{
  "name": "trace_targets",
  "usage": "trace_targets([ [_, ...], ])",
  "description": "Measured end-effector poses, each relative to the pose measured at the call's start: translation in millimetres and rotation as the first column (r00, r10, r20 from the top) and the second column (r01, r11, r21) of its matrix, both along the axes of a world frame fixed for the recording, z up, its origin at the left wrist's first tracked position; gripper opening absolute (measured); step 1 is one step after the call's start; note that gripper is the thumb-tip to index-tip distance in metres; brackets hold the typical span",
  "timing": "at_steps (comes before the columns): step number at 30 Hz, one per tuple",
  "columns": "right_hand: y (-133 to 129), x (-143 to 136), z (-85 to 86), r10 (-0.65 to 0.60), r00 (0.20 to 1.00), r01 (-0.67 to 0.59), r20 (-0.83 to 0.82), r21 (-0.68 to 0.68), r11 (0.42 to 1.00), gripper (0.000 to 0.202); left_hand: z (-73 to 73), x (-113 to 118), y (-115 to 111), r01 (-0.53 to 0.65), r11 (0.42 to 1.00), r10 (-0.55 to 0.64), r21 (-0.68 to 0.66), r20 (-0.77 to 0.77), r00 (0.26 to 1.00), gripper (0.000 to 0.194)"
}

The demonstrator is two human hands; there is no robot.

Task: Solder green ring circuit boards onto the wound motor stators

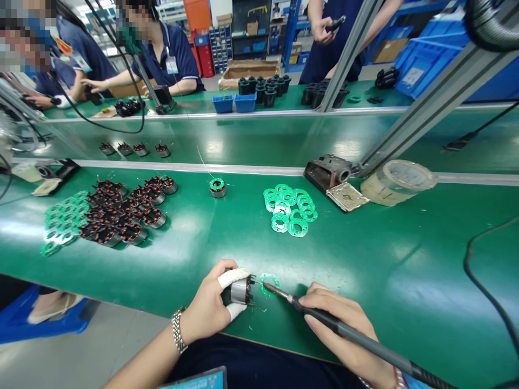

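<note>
My left hand (211, 308), with white covers on thumb and finger, grips a motor stator (240, 290) turned on its side, its pins and loose wire ends facing right. In my right hand (344, 329) is a soldering iron (320, 315), held like a pen. The iron's tip points left, close to the stator's pins; whether they touch I cannot tell. Beneath the tip, a single green ring-shaped circuit board (269, 276) lies on the bench. Farther back, another stator (218, 187) stands upright with a green board on top and thin wires sticking out.
Green ring boards (298, 227) lie scattered at centre right. Many stators (121, 210) crowd the left beside a sheet of boards (67, 216). An iron stand (330, 170) and a round tub (399, 181) stand at back right. Co-workers sit and stand across the line.
</note>
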State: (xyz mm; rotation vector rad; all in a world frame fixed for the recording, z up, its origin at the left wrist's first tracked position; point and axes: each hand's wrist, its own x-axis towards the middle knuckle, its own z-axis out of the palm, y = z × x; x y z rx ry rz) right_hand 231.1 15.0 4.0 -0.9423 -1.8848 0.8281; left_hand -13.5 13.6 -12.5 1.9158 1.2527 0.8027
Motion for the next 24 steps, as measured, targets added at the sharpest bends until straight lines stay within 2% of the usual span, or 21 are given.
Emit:
trace_targets([
  [6,-1.0,2.4,5.9,-0.05,0.998,0.05,0.035,-0.004,0.999,0.012,0.4,0.9,-0.7,-0.014,1.0,0.014,0.006,-0.028,1.0,0.049],
  [8,2.2,10.5,7.8,-0.116,0.989,0.115,0.09,0.015,0.993,0.01,-1.0,0.7,-2.1,-0.024,0.999,0.025,0.024,-0.039,0.999,0.05],
  [10,11.6,25.4,8.9,-0.259,0.952,0.251,0.164,0.063,0.966,0.011,-4.0,0.2,-3.3,-0.034,0.999,0.036,0.039,-0.053,0.998,0.051],
  [12,28.4,46.8,9.6,-0.484,0.85,0.461,0.209,0.149,0.875,0.015,-8.2,-0.5,-3.8,-0.042,0.998,0.045,0.042,-0.068,0.997,0.051],
  [13,39.3,59.1,9.9,-0.613,0.761,0.579,0.211,0.206,0.789,0.019,-10.6,-0.8,-3.8,-0.04,0.998,0.044,0.044,-0.07,0.997,0.051],
  [14,51.3,71.8,10.1,-0.688,0.7,0.645,0.192,0.244,0.724,0.023,-13.1,-1.1,-3.7,-0.041,0.998,0.044,0.05,-0.07,0.997,0.051],
  [18,98.8,116.1,10.8,-0.832,0.546,0.765,0.094,0.35,0.541,0.035,-23.8,-1.7,-3.4,-0.057,0.993,0.062,0.104,-0.045,0.997,0.054],
  [20,115.6,130.6,11.3,-0.849,0.52,0.77,0.089,0.382,0.512,0.034,-28.8,-1.6,-3.1,-0.081,0.989,0.086,0.127,-0.034,0.996,0.055],
  [24,130.3,145.8,12.8,-0.843,0.526,0.753,0.115,0.399,0.524,0.03,-31.0,-0.7,-2.2,-0.109,0.985,0.112,0.134,-0.018,0.994,0.055],
])
